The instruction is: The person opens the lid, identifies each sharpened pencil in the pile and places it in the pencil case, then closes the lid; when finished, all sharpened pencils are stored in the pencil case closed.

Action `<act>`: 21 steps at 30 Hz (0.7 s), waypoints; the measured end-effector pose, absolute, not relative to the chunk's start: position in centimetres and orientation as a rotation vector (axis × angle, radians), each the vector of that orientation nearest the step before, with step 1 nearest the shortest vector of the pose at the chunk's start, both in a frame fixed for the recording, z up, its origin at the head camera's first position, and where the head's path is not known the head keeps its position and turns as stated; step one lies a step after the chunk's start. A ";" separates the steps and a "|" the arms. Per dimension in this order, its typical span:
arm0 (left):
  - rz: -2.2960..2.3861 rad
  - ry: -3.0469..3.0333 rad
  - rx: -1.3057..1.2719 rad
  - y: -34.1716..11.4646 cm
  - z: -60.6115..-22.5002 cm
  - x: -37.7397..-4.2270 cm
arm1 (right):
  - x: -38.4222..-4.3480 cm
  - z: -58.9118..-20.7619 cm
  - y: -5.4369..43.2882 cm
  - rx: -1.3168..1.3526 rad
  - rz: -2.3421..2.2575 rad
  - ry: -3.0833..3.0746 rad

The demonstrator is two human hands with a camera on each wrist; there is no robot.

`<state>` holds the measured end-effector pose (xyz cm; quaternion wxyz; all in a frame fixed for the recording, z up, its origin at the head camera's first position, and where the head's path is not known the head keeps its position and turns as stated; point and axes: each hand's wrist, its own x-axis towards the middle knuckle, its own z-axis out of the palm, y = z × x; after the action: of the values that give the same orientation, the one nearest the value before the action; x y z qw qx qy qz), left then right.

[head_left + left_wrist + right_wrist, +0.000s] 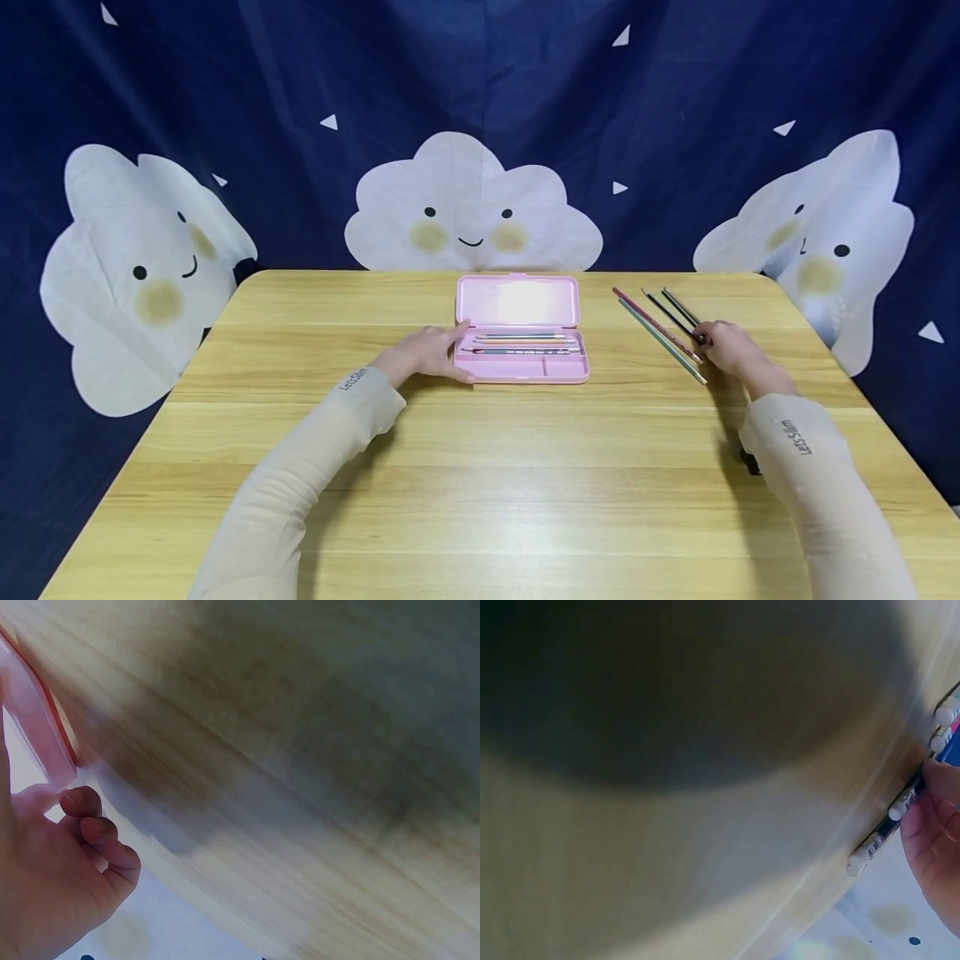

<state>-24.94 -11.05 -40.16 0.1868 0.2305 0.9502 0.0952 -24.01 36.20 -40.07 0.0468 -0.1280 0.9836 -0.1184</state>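
Observation:
A pink pencil case [507, 369] lies with its lid [480, 302] raised, several pencils [517, 351] in its long rear compartment. My left hand [426, 353] grips the left end of the case, one finger at its back corner and another digit along the front edge. In the left wrist view, the other fingers [97, 829] of that hand are curled beside the case's corner. At the right, my right hand [729, 346] pinches a dark pencil [681, 308] near its eraser end. Another dark pencil [868, 851] is right beside it, touching or nearly touching the fingers.
A red pencil [652, 321] and a green pencil [660, 339] lie slantwise on the wooden table [525, 467], left of my right hand. Behind the table's far edge hangs a dark blue curtain [660, 125] with white smiling clouds.

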 end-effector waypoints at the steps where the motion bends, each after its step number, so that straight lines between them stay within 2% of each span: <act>1: 0.266 2.674 0.645 -11.0 -40.2 -24.9 | -24.0 -40.1 36.2 -0.389 -0.365 3.002; 12: 0.259 2.670 0.638 -11.0 -40.2 -24.9 | -24.1 -40.1 35.8 -0.509 -0.532 3.080; 21: 0.262 2.674 0.644 -11.0 -40.0 -24.8 | -24.2 -39.0 33.3 -0.631 -0.646 3.082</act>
<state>-24.81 -10.96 -40.05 0.1883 0.2289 0.9505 0.0932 -24.23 33.32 -39.01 -0.0350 -0.1965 0.9591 -0.2009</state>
